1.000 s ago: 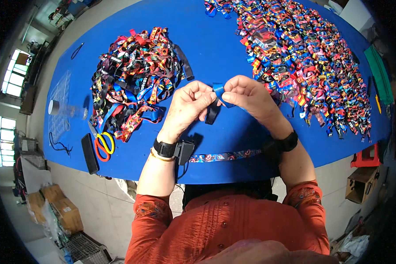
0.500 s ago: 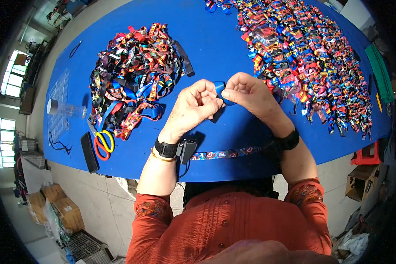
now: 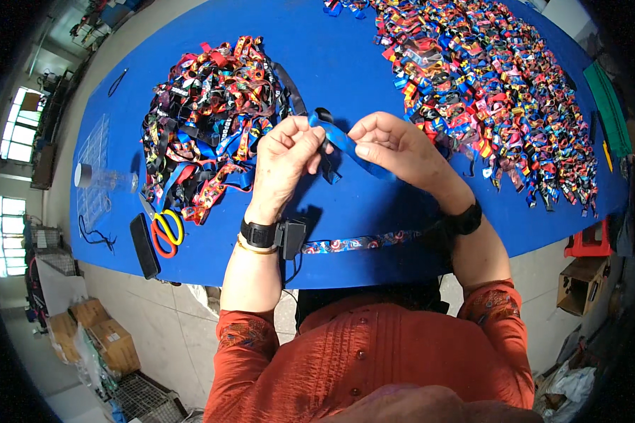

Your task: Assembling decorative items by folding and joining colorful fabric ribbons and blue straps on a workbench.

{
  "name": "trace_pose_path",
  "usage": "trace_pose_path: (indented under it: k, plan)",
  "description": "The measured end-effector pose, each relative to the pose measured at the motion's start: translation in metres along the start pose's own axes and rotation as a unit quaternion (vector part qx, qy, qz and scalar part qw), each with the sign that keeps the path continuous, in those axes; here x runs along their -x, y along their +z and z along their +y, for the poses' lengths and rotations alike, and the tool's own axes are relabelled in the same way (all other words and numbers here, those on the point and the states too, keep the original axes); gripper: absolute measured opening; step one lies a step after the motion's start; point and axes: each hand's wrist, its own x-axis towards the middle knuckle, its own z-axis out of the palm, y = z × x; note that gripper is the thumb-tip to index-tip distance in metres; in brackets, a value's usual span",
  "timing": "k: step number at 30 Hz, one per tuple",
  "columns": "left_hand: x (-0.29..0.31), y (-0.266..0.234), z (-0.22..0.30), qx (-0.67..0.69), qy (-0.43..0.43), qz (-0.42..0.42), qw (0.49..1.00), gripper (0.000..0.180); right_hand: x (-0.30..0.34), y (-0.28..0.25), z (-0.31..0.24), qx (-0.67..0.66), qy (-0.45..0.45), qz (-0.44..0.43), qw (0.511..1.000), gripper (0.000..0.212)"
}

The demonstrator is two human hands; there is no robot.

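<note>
A blue ribbon strap (image 3: 342, 143) with a dark underside stretches between my two hands above the table. My left hand (image 3: 283, 158) is closed, pinching the looped end of the strap between thumb and fingers. A dark tail (image 3: 329, 171) dangles beneath that hand. Thumb and curled fingers of my right hand (image 3: 402, 151) are at the strap's middle; its far end runs on under the palm, partly hidden. Left of my hands lies a tangled pile of printed straps (image 3: 212, 113). Nearer me, a single printed strap (image 3: 363, 242) lies stretched across the table.
Many small looped straps (image 3: 487, 92) cover the right of the blue table (image 3: 331, 63). Scissors (image 3: 168, 231), a black case (image 3: 144, 245) and a clear jar (image 3: 107, 177) lie at left. A green folded cloth (image 3: 609, 109) sits at the right edge.
My hands have moved apart, the left one shifting left. The blue strap, bunched between my fingers before, is now drawn out between them.
</note>
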Motion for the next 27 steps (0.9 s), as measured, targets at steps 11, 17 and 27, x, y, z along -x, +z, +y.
trace_pose_path:
  k: [11, 17, 27]
  plan:
    - [-0.002, -0.002, -0.001, -0.024, 0.001, -0.002, 1.0, 0.013, -0.003, -0.008, 0.003, 0.052, 0.007, -0.025, 0.998, 0.023]
    - [0.007, 0.009, -0.005, -0.061, -0.014, -0.058, 0.996, 0.004, -0.005, 0.005, 0.008, 0.059, -0.045, 0.001, 0.997, 0.019]
    - [0.011, 0.016, -0.008, -0.039, -0.037, -0.099, 0.994, 0.015, 0.004, 0.009, -0.001, 0.127, -0.007, 0.068, 0.99, 0.011]
